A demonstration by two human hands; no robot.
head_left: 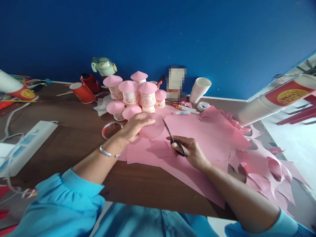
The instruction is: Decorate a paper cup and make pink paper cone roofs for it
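Observation:
My left hand [138, 126] pinches a round disc of pink paper [155, 127] near its left edge, thumb on top. In my right hand [189, 149] is a pair of black-handled scissors [170, 132], fingers in the loops, with the blades pointing up and left at the disc's right edge. Whether the blades touch the paper I cannot tell. Large sheets of pink paper [197, 131] lie beneath both hands. Just beyond my left hand stands a cluster of decorated white paper cups [147, 98] topped with pink paper cones [127, 86].
Pink paper offcuts [266, 174] pile up at the right, beside a leaning stack of cups [274, 98]. White cups [200, 89], a glue tube [182, 113] and a tape roll [202, 106] sit toward the wall. A power strip [32, 148] lies left, near a red cup [82, 92].

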